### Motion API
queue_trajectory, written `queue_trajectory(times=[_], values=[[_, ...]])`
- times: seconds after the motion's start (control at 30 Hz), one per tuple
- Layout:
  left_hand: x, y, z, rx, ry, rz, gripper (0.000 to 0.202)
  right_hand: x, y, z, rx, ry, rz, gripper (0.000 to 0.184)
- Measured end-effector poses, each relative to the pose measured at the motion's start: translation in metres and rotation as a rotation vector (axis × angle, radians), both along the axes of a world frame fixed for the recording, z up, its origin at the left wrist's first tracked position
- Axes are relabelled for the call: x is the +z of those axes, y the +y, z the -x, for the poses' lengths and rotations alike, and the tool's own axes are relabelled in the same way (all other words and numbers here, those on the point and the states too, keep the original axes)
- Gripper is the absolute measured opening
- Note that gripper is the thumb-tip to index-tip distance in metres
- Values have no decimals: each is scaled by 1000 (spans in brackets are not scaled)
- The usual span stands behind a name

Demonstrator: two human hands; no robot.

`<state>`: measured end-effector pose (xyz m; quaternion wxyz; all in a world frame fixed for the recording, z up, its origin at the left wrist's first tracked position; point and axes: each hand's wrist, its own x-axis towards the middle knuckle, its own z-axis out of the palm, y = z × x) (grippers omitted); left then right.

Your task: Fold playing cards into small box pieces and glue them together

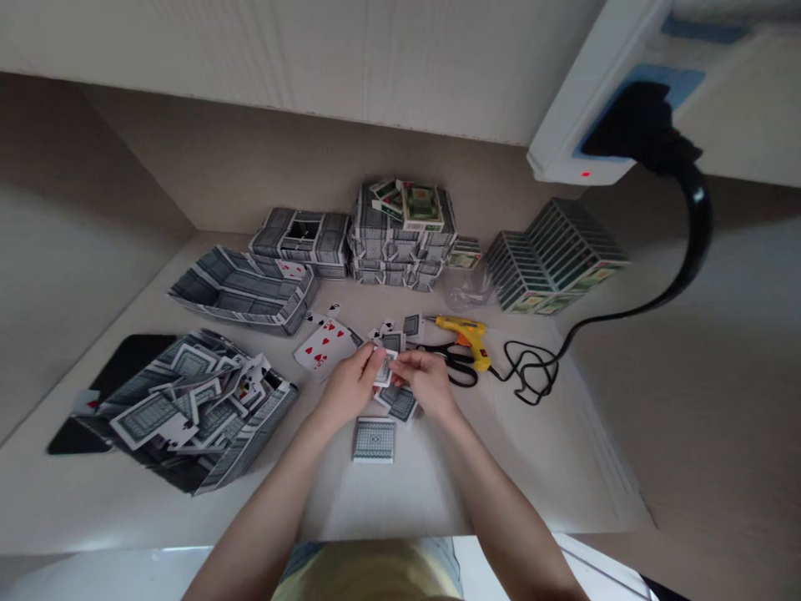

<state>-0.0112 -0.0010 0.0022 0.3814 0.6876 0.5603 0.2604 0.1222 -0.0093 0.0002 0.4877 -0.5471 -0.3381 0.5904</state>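
My left hand (351,382) and my right hand (422,380) meet over the middle of the table, both pinching a small folded playing card (384,367) with a grey patterned back. Under my right hand lies another grey-backed card (399,402). A neat deck of cards (374,440) lies face down just in front of my hands. Face-up heart cards (324,344) lie fanned to the left of my left hand.
A box made of cards holding loose cards (193,409) sits at left, with another card tray (241,290) behind. Stacked card-built boxes (400,238) and rows of card packs (551,267) stand at the back. A yellow glue gun (468,335), scissors (460,367) and a black cable (531,367) lie right.
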Motion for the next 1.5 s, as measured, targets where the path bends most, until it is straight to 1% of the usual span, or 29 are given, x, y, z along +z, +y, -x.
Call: queue_trajectory(times=[0.1,0.27,0.4,0.57,0.77,1.07,1.2,1.3,1.4,1.5], values=[[4,1,2,18,-195,73,34,2,0,-1,19,-11,-18,16],[8,3,0,45,-314,82,29,5,-2,0,43,-26,-36,16],[4,3,-1,43,-311,42,28,6,-3,0,36,-23,-35,16],[-2,2,-1,53,-232,-23,28,7,-3,1,27,-11,-34,17],[-3,0,-2,65,-152,-112,27,9,-4,2,47,-10,-35,18],[-3,-1,-3,82,-176,-173,31,15,-7,3,47,23,-32,21],[-2,-1,-3,88,-168,-194,31,14,-7,4,64,22,-28,25],[-3,-1,-5,108,-180,-172,34,10,-7,5,56,-15,-40,24],[-4,-1,-6,134,-296,-91,35,6,-6,5,31,-37,-61,21],[-4,-1,-7,110,-387,-39,34,7,-5,2,5,-52,-72,19]])
